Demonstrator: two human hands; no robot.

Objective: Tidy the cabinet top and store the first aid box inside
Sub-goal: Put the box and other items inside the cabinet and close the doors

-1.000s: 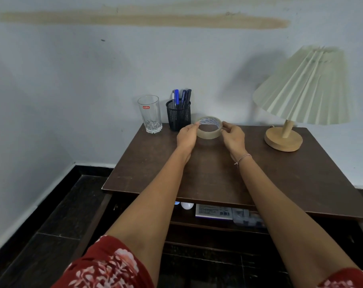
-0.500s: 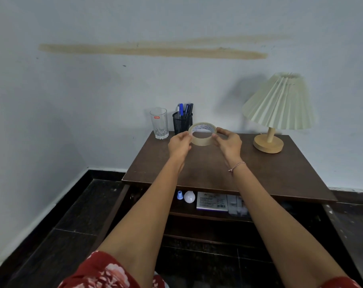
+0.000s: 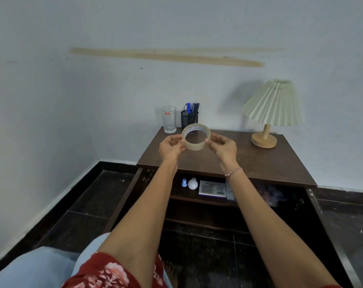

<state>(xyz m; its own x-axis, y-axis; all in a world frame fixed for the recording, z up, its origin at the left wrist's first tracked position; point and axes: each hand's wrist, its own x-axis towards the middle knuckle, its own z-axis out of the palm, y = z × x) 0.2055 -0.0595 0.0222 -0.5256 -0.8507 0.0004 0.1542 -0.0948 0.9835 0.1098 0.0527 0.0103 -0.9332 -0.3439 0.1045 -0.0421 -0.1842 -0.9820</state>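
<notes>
While held over the wooden cabinet top (image 3: 269, 163), glossy tape ring (image 3: 196, 137), seemingly clear | left hand (image 3: 171, 147), right hand (image 3: 223, 147) pinch rim

A single wide-angle camera, worn on the head, faces forward and downward. It stands back from the dark brown wooden cabinet top (image 3: 269, 163), which sits mid-frame right of centre. The pale painted wall (image 3: 114, 90) fills the upper half, and the dark tiled floor (image 3: 83, 204) fills the lower left.
</notes>
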